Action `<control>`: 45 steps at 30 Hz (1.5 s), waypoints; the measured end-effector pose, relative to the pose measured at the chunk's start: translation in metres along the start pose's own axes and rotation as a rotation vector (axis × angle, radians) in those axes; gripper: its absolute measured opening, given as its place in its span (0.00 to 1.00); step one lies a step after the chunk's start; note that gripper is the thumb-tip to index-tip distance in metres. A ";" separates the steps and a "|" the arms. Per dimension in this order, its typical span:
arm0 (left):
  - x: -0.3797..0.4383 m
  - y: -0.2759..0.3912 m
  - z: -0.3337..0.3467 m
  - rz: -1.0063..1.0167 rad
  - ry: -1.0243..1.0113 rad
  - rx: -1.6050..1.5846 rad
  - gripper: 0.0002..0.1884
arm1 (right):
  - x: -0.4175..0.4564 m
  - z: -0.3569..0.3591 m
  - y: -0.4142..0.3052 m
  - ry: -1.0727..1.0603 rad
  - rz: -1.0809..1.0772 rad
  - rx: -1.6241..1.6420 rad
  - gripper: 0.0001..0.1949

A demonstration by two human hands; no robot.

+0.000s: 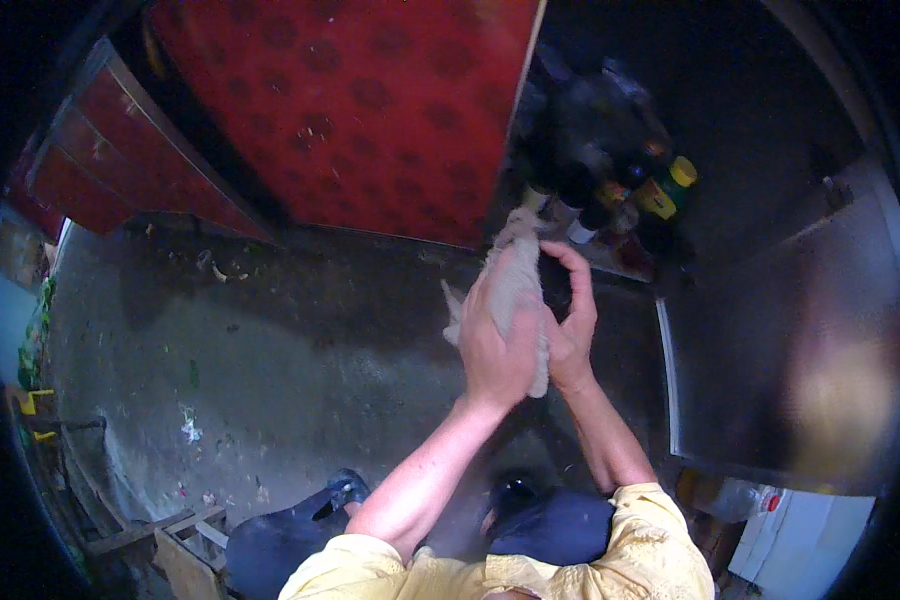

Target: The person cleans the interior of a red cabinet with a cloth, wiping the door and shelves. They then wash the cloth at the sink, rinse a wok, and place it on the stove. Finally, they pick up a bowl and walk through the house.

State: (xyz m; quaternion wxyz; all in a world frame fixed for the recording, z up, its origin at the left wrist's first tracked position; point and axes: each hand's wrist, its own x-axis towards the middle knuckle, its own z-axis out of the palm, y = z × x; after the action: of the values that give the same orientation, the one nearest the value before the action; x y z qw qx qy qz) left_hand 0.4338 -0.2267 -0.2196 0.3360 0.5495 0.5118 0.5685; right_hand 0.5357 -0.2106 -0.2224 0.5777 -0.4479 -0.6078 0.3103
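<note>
A pale, fuzzy cloth [516, 277] is bunched between my two hands, in front of me and above the floor. My left hand [495, 345] lies flat along the cloth and presses it from the left. On the other side, my right hand [574, 322] bears against the cloth with its palm, its fingers curved around a dark round shape that I cannot make out. A loose corner of the cloth sticks out to the left of my left hand, and its lower end hangs between my wrists.
A red patterned panel [375, 112] stands ahead. Containers with yellow parts [660, 196] crowd a dark area right of it. A dark glossy panel [750, 360] with a pale edge is at the right. A wooden frame [187, 555] stands lower left; scraps [190, 424] lie on the floor.
</note>
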 end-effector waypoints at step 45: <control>-0.027 -0.077 -0.058 -0.645 -0.208 0.130 0.25 | 0.184 -0.004 0.144 -0.136 -0.223 -0.921 0.32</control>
State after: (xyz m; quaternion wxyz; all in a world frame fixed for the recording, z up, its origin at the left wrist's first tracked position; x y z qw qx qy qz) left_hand 0.3687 -0.2447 -0.2930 0.5132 0.4347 0.6573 0.3399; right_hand 0.5790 0.0136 -0.2724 0.3077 -0.5679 -0.7630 -0.0265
